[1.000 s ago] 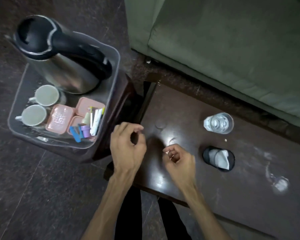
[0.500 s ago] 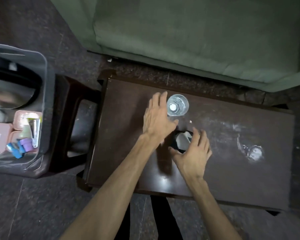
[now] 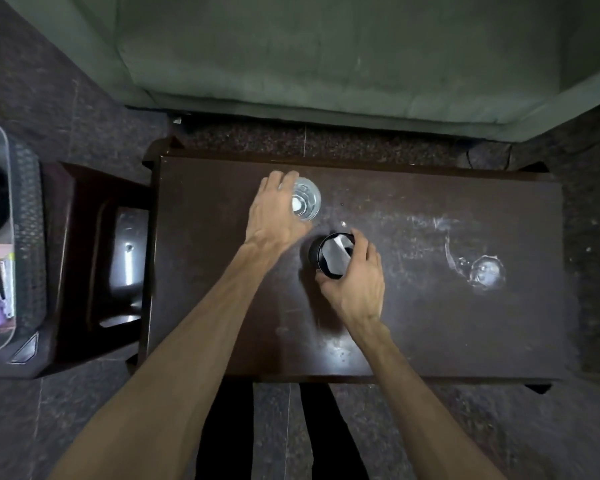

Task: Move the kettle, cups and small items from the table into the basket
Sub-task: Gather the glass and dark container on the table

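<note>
A clear drinking glass (image 3: 307,202) stands on the dark wooden table (image 3: 413,306) near its far edge. My left hand (image 3: 276,213) wraps its left side, fingers curled round the rim. Just nearer me stands a black cup (image 3: 317,252) with white paper inside. My right hand (image 3: 359,282) closes around it from the right and front. The grey basket (image 3: 28,237) sits at the far left edge of the view, holding pink boxes and small coloured items; the kettle inside is mostly cut off.
A dark stool (image 3: 94,271) carries the basket, left of the table. A green sofa (image 3: 326,57) runs along the far side. A wet ring and smears (image 3: 485,271) mark the table's right half. My legs show below the table's near edge.
My view has swung right from the basket to the table. Both hands reached forward: the left closed on the glass, the right wrapped round the black cup.
</note>
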`<state>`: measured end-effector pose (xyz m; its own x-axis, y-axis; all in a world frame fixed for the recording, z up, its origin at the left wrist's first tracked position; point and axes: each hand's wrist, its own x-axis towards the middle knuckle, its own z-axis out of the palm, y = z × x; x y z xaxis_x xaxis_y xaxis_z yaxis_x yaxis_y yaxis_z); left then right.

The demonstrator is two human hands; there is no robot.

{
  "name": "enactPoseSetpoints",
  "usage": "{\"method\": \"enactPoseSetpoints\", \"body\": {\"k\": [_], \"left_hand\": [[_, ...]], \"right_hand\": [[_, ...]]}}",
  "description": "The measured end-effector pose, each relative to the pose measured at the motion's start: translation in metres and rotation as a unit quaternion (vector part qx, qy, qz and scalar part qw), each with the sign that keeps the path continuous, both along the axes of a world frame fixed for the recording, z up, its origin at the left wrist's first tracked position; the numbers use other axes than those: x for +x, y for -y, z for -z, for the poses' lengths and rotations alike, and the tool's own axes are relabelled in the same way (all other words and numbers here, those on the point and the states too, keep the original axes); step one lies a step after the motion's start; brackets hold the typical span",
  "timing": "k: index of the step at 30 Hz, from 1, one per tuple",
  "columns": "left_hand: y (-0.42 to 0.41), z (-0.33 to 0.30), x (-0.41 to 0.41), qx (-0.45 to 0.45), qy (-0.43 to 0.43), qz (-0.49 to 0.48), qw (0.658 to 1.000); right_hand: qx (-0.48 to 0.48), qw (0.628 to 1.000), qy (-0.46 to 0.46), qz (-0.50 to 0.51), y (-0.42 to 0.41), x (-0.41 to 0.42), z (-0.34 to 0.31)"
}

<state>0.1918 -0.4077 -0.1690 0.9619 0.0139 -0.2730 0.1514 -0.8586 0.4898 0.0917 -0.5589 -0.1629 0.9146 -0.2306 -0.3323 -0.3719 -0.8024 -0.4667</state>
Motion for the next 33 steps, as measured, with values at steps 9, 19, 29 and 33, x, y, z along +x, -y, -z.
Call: {"method": "enactPoseSetpoints", "body": {"k": [9, 19, 29, 33], "left_hand": [[-0.054, -0.017, -0.07, 0.008, 0.019, -0.058, 0.998], [-0.077, -0.016, -0.099, 0.006, -0.021, -0.079, 0.997], [-0.069, -0.006, -0.102, 0.01, -0.028, -0.084, 0.996], [-0.068, -0.01, -0.102, 0.021, -0.046, -0.077, 0.996]], "right_hand": [[0.031, 0.999, 0.023, -0.015, -0.026, 0.009, -0.008], [0.006, 0.998, 0.03, -0.054, -0.056, 0.006, -0.005], [-0.026, 0.997, 0.0, -0.073, -0.055, 0.004, 0.005], [-0.017, 0.996, -0.027, -0.083, -0.054, 0.006, -0.002]]}}
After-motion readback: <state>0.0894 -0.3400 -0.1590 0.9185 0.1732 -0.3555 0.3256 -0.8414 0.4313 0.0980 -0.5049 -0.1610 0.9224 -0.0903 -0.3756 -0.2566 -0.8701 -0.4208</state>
